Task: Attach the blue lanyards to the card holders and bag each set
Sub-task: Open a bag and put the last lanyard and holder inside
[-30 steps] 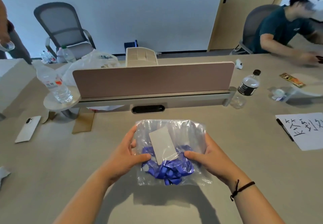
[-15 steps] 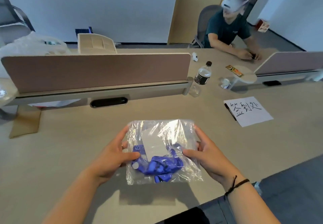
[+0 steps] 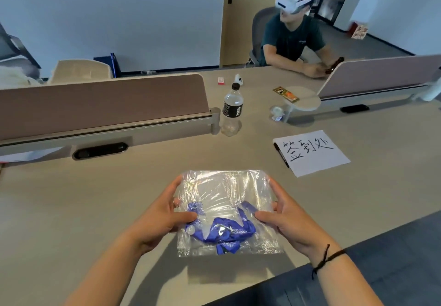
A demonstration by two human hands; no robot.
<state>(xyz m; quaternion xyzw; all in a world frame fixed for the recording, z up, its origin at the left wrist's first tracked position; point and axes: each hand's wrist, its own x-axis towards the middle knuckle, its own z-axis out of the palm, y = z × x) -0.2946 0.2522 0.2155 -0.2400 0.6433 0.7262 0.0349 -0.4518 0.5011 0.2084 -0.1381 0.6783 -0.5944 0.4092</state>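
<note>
Clear plastic forms the bag [image 3: 226, 210], which is held just above the desk [image 3: 71, 210] in front of the person. Inside it, a blue lanyard [image 3: 224, 231] lies bunched in the lower half, and a pale card holder [image 3: 214, 198] shows faintly in the upper half.

The left hand [image 3: 160, 219] grips the bag's left edge: thumb pressed on top, fingers curled along the side. The right hand [image 3: 284, 219] pinches the right edge the same way, thumb on the film. A black cord [image 3: 327, 258] circles the right wrist.

Compared with the frame half a second earlier, both hands keep the same grip on the bag. The view has swung further right: the divider [image 3: 102, 107] now sits more to the left, and the paper sheet [image 3: 312, 152], the pen [image 3: 281, 155] along its left edge and the seated person [image 3: 293, 40] appear larger and nearer the centre. The card holder is less distinct under the glare.

The desk's near edge runs diagonally from lower centre to the right, close under the right forearm; dark floor [image 3: 381, 270] lies beyond it. Bare desk surface extends left of the bag and between bag and divider. The paper sheet is near the bag's upper right corner, apart from it. A bottle [image 3: 231, 112] stands just beside the divider's end, well apart from the bag.
</note>
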